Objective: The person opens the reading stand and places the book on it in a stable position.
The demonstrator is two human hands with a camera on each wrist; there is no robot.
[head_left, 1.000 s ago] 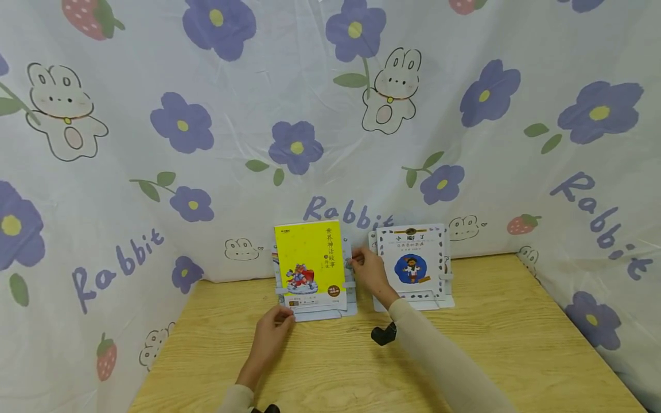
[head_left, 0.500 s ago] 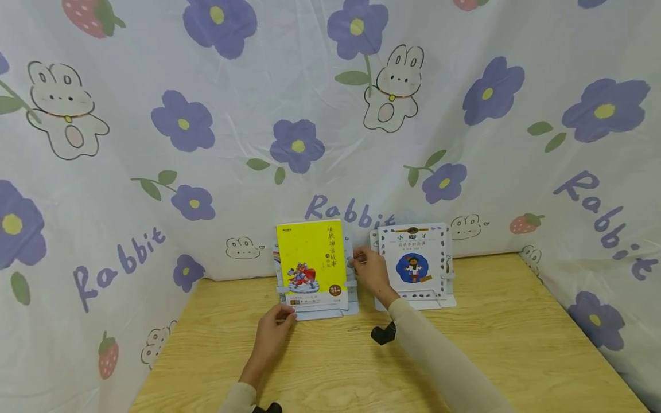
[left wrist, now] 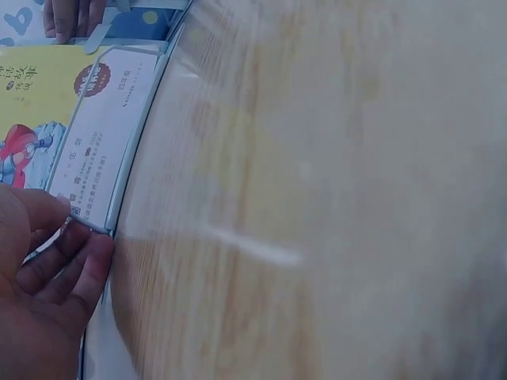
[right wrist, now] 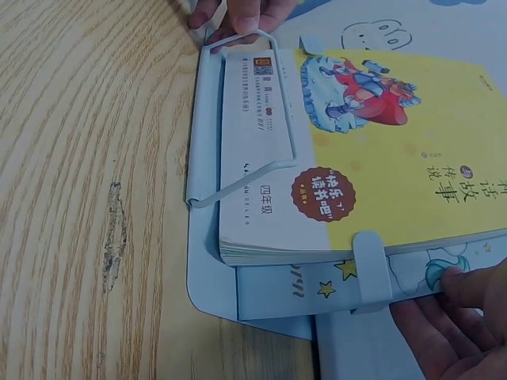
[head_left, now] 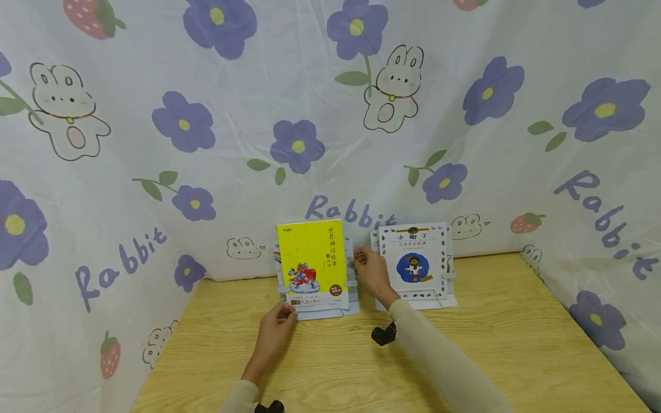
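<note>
A yellow-covered book (head_left: 310,246) leans upright on a pale blue book stand (head_left: 320,315) near the back of the table. My left hand (head_left: 275,330) is at the stand's lower left corner. In the left wrist view, the thumb and fingers of that hand (left wrist: 40,277) pinch the corner by the wire page holder (left wrist: 131,52). On the other side, my right hand (head_left: 373,272) grips the stand's right edge. The right wrist view has its thumb on the printed front panel (right wrist: 325,286), with the fingers (right wrist: 428,336) partly hidden behind.
Right of the right hand, a white book (head_left: 412,244) with a blue round picture stands on a second book stand (head_left: 448,302). A patterned curtain (head_left: 237,189) hangs close behind both stands. Wood-grain tabletop (head_left: 320,367) lies in front.
Both hands keep their places on the stand, and the books stay put. Only the head view has shifted very slightly.
</note>
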